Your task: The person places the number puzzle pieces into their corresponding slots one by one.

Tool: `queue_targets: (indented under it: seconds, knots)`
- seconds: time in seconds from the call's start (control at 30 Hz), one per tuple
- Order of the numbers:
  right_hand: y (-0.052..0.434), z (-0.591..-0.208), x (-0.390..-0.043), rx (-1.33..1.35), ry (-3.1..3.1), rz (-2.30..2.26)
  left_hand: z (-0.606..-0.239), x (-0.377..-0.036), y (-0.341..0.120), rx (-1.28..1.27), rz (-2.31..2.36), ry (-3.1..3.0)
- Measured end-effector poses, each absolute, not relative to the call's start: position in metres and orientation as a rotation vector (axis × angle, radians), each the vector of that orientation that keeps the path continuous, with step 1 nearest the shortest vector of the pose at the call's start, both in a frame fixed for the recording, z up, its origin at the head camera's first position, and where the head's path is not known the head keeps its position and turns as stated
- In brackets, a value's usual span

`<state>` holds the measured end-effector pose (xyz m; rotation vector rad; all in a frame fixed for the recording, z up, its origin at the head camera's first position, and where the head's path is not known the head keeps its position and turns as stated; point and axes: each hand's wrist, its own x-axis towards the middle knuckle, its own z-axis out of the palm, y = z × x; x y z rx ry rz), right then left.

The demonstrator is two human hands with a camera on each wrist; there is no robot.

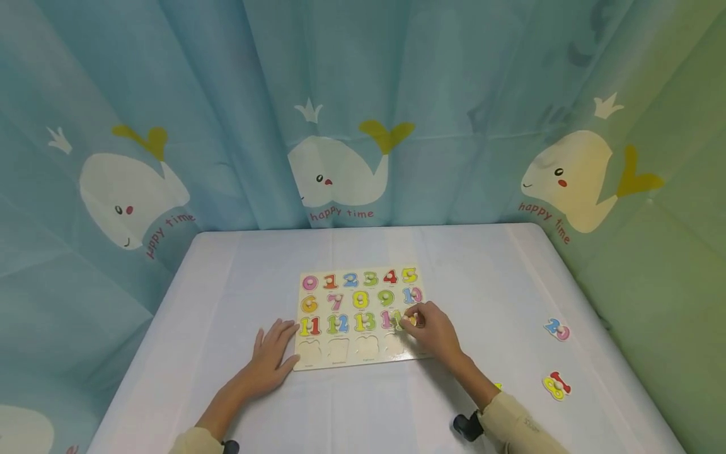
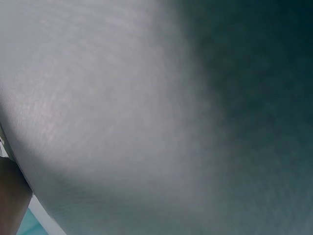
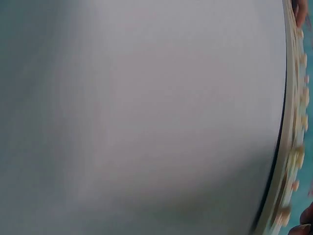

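Observation:
A wooden number puzzle board [image 1: 323, 362] lies on the white table, its colourful number pieces with small knobs filling three rows from 0 upward. At the board's right side, my right hand [image 1: 433, 331] pinches a number piece [image 1: 412, 320] by its knob, over the end of the third row. The fingers cover most of that piece. My left hand [image 1: 269, 360] rests at the board's left edge, fingers spread and thumb by the lower corner. In the right wrist view the board [image 3: 277, 196] shows edge-on, with fingertips [image 3: 299, 229] at the lower right corner.
Two loose pieces lie on the table to the right, a blue and pink 20 [image 1: 557, 329] and a yellow and red one [image 1: 557, 385]. A bit of yellow [image 1: 498, 386] shows beside the right forearm. The bottom row's recesses [image 1: 338, 350] are bare. A whale-print curtain [image 1: 454, 126] hangs behind.

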<state>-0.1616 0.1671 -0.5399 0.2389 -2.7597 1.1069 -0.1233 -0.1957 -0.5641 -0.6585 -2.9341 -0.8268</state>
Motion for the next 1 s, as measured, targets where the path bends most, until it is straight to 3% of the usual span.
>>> queue_targets:
  seconds: [1.0]
  knots:
    - [0.030, -0.553, -0.144, 0.732, -2.749, 0.894, -0.556, -0.125, -0.200, -0.684, -0.844, -2.988]
